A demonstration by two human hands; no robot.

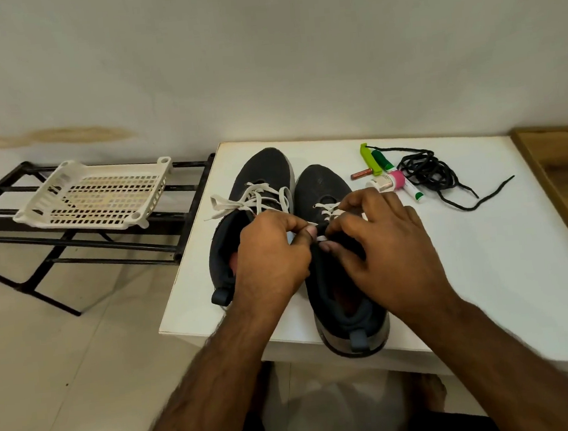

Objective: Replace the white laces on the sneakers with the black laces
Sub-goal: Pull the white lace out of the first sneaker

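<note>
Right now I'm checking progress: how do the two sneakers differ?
The left sneaker lies untouched with its white lace loose across the top; the right sneaker has both hands, left hand and right hand, pinching its white lace. The right one's heel overhangs the table edge; the left one's does not. Both are dark, toes pointing away.

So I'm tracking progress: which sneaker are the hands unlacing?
The right sneaker: both hands pinch its white lace. The left sneaker lies untouched.

Both forearms are seen bare, with no sleeve, watch, bracelet or ring worn on the left hand (269,254) or the right hand (387,251). Dark hair is seen along the forearms. Dark clothing, possibly shorts, is glimpsed blurred at the bottom edge.
</note>
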